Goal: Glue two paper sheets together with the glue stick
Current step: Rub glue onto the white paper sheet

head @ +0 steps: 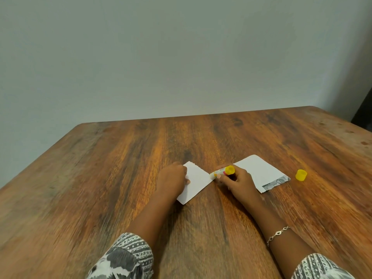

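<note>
Two small white paper sheets lie on the wooden table [120, 158]. My left hand [172, 181] presses down the left edge of the nearer sheet [198, 181]. My right hand [236, 181] grips the uncapped glue stick [222, 171], a white tube with a yellow base, and its tip touches the right corner of that sheet. The second sheet [259, 171] lies to the right, partly under my right hand, with a printed grey strip along its front edge. The yellow cap [301, 174] stands alone on the table, right of the second sheet.
A plain pale wall rises behind the table's far edge. A dark object [363, 105] stands past the table's back right corner. A bracelet [277, 235] circles my right wrist.
</note>
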{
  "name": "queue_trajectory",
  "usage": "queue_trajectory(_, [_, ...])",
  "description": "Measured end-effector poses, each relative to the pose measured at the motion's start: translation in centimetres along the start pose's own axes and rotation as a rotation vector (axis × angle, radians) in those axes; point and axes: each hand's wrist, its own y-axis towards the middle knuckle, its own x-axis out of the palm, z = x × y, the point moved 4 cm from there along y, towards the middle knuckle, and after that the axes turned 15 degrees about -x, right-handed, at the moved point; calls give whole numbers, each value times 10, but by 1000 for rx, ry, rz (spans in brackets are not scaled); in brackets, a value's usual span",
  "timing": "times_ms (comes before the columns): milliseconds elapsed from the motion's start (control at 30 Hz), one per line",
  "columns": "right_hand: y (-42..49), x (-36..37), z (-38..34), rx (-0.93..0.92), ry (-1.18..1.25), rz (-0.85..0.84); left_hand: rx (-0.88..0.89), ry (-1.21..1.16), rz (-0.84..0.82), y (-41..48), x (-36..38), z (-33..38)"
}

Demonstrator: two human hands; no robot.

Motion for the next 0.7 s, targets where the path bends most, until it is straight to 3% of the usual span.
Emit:
queue_trajectory(267, [-2,0,-3,-8,-51,-7,4,-19,12,-2,1,-1])
queue_trajectory(700, [-10,7,-23,-132,-58,-212,1,-81,11,-3,6,-5])
